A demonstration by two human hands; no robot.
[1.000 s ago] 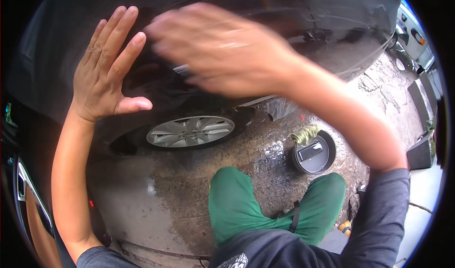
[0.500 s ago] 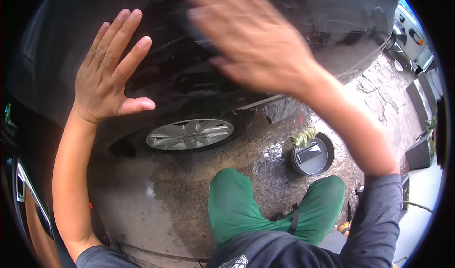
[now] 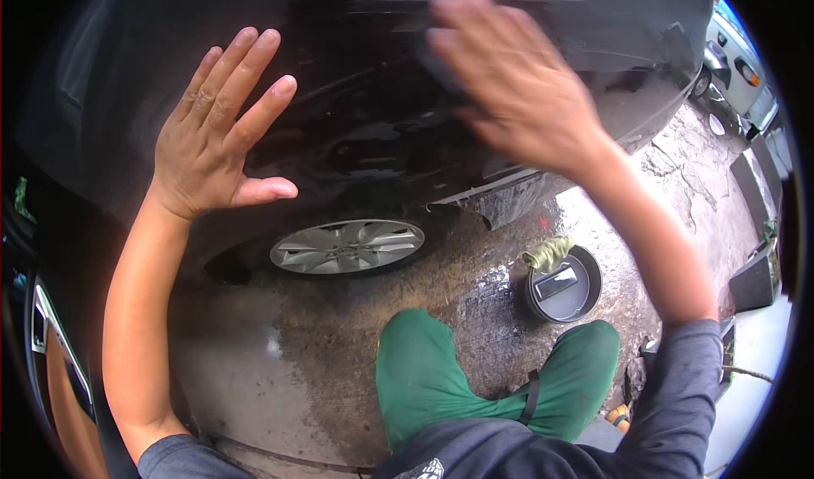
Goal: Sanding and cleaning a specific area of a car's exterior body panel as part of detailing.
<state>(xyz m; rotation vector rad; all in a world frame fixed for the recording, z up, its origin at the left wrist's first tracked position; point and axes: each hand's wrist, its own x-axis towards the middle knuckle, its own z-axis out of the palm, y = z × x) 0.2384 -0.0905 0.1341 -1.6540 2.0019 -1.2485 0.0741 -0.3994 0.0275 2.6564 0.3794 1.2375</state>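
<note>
My left hand (image 3: 216,131) lies flat on the dark car panel (image 3: 356,106) above the wheel, fingers stretched and thumb out, with nothing in it. My right hand (image 3: 530,89), smeared by motion, is pressed against the same panel further right. From under its fingers shows the edge of a dark grey pad (image 3: 441,64); the rest of it is hidden by the palm. The panel looks wet and shiny, with dull patches and light scratches.
Below the panel is the wheel (image 3: 348,247) with a silver hubcap. A round dark basin (image 3: 585,303) of water stands on the wet concrete by my right knee, a green cloth (image 3: 549,253) over its rim and a dark rectangular thing (image 3: 555,281) inside. Planters (image 3: 755,280) stand at right.
My right hand has slid to the right and slightly down across the panel with the dark grey pad. The left hand keeps its flat pose; the whole view has shifted a little.
</note>
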